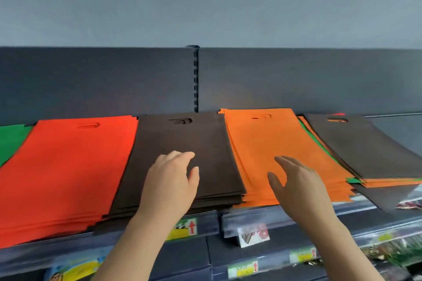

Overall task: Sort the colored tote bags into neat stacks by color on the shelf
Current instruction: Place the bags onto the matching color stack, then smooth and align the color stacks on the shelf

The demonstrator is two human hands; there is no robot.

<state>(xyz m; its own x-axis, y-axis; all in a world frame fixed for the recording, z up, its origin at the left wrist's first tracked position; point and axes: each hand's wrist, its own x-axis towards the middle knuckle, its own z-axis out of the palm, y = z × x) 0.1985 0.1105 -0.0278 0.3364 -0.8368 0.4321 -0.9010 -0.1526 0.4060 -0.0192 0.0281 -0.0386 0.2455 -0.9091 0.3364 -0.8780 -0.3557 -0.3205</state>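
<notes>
Shop: shelf (251, 217) with price labels (183, 228)

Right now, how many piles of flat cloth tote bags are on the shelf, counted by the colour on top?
Green flat fabric bag pile: 1
Red flat fabric bag pile: 1
Dark brown flat fabric bag piles: 2
Orange flat fabric bag pile: 1
Total: 5

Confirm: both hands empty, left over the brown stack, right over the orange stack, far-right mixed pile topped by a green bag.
One error: the head view shows a dark brown bag topping the mixed pile, green and orange only peeking out beneath. The rest holds: left hand over brown stack, right hand over orange stack, both empty.
</notes>
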